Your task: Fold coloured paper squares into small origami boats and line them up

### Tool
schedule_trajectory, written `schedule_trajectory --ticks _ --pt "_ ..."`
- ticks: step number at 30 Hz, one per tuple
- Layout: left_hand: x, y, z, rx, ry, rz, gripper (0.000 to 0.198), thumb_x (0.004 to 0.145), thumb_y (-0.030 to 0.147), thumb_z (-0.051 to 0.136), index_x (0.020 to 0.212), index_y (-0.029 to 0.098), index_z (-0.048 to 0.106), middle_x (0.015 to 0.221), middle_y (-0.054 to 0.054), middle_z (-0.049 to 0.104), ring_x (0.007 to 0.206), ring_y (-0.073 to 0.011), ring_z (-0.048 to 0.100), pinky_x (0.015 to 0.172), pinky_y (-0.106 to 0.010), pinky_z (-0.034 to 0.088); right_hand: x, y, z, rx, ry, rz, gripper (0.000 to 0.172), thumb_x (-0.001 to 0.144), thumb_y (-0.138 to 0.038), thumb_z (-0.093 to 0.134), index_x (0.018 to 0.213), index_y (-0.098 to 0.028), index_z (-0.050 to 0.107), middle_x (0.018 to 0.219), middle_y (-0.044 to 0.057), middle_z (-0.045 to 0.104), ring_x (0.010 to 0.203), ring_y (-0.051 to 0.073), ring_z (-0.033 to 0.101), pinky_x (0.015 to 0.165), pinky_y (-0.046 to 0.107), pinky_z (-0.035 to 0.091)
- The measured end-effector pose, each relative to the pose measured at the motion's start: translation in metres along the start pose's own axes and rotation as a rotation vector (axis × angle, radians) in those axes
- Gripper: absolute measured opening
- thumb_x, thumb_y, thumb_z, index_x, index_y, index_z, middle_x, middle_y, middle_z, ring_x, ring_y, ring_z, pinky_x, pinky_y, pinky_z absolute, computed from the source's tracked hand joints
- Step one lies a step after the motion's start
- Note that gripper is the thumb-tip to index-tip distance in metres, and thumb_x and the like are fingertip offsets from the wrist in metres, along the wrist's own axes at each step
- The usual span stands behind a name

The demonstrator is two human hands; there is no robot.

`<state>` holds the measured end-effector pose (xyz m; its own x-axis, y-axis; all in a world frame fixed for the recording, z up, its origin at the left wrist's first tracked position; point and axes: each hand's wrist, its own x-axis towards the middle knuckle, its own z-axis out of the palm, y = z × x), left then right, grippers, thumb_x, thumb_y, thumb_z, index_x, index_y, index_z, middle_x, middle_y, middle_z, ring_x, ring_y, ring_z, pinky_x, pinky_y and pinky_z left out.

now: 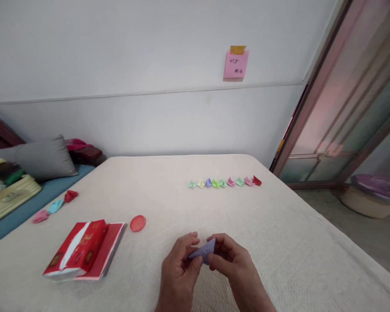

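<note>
A small piece of folded lavender paper is held just above the table, near its front middle. My left hand pinches its left side, thumb in front and fingers behind. On the right side, my right hand grips the same paper between thumb and curled fingers. The paper has a pointed upper right corner; its back is hidden by my fingers. Farther back on the table stands a row of several small folded paper pieces in green, yellow, purple, pink and red.
A red-and-white tissue pack rests on a stack of coloured paper at left. Beside it lies a red round lid. Three folded pieces, including a blue one, sit near the left edge. A pink note hangs on the wall.
</note>
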<state>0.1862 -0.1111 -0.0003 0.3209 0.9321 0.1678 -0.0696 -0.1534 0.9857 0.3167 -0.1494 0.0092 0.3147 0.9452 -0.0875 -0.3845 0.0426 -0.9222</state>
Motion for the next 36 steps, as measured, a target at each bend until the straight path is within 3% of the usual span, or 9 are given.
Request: schedule_trajectory --ticks 4,10,17,24,28,32,34,36 --pt "0.0 0.004 -0.002 0.162 0.013 0.127 0.013 0.082 0.026 0.061 0.092 0.023 0.069 0.116 -0.008 0.064 0.095 -0.0226 0.064 0.075 -0.03 0.053 0.0 0.005 -0.001 -0.082 -0.04 -0.047 0.013 0.064 -0.012 0.069 0.074 -0.019 0.065 0.06 -0.004 0.059 0.057 0.012 0.051 0.053 0.022 0.039" --pt "-0.001 0.01 -0.004 0.27 0.042 0.276 0.012 0.081 0.018 0.058 0.081 0.024 0.068 0.117 -0.007 0.063 0.1 -0.0237 0.061 0.088 -0.037 0.048 -0.005 0.003 0.002 -0.301 0.029 -0.211 0.004 0.073 -0.018 0.067 0.074 -0.021 0.066 0.066 -0.002 0.064 0.063 0.015 0.055 0.059 0.023 0.044" --pt "0.005 0.006 -0.005 0.066 -0.082 0.008 0.008 0.074 0.021 0.066 0.069 0.02 0.06 0.118 -0.01 0.061 0.109 -0.0276 0.057 0.089 -0.038 0.047 -0.007 0.004 0.002 -0.54 0.062 -0.412 0.005 0.079 -0.02 0.063 0.075 -0.023 0.064 0.063 -0.002 0.064 0.06 0.015 0.058 0.058 0.023 0.047" --pt "0.014 0.017 -0.016 -0.182 -0.235 -0.189 0.009 0.077 0.022 0.067 0.07 0.019 0.063 0.114 -0.009 0.063 0.109 -0.0256 0.056 0.091 -0.036 0.045 -0.005 0.006 0.001 -0.615 0.009 -0.437 0.009 0.078 -0.021 0.064 0.086 -0.023 0.068 0.066 -0.001 0.066 0.057 0.014 0.057 0.054 0.022 0.048" --pt "0.014 0.021 -0.018 -0.162 -0.272 -0.196 0.008 0.077 0.02 0.066 0.069 0.02 0.066 0.117 -0.008 0.062 0.113 -0.0265 0.054 0.092 -0.037 0.044 -0.003 0.01 -0.004 -0.635 -0.01 -0.411 0.022 0.076 -0.013 0.06 0.094 -0.025 0.067 0.067 -0.002 0.067 0.058 0.014 0.059 0.056 0.022 0.048" --pt "0.012 0.021 -0.016 0.103 -0.193 -0.117 0.008 0.074 0.015 0.067 0.072 0.022 0.071 0.118 -0.008 0.061 0.119 -0.0284 0.05 0.1 -0.041 0.037 -0.003 0.016 -0.007 -0.68 0.021 -0.431 0.024 0.076 -0.012 0.058 0.095 -0.024 0.065 0.067 -0.002 0.067 0.057 0.015 0.059 0.055 0.023 0.048" --pt "0.011 0.022 -0.014 0.222 -0.149 -0.064 0.011 0.073 0.012 0.067 0.072 0.023 0.071 0.114 -0.006 0.062 0.113 -0.0265 0.053 0.099 -0.039 0.036 -0.004 0.017 -0.006 -0.712 0.003 -0.467 0.025 0.077 -0.011 0.056 0.097 -0.024 0.065 0.073 0.0 0.069 0.059 0.015 0.06 0.055 0.024 0.047" --pt "0.01 0.023 -0.012 0.279 -0.123 -0.026 0.012 0.076 0.014 0.065 0.071 0.023 0.072 0.106 -0.005 0.062 0.095 -0.0215 0.059 0.087 -0.033 0.044 -0.006 0.015 -0.004 -0.756 -0.009 -0.494 0.023 0.08 -0.012 0.054 0.097 -0.023 0.065 0.077 0.002 0.068 0.061 0.015 0.059 0.055 0.025 0.045"
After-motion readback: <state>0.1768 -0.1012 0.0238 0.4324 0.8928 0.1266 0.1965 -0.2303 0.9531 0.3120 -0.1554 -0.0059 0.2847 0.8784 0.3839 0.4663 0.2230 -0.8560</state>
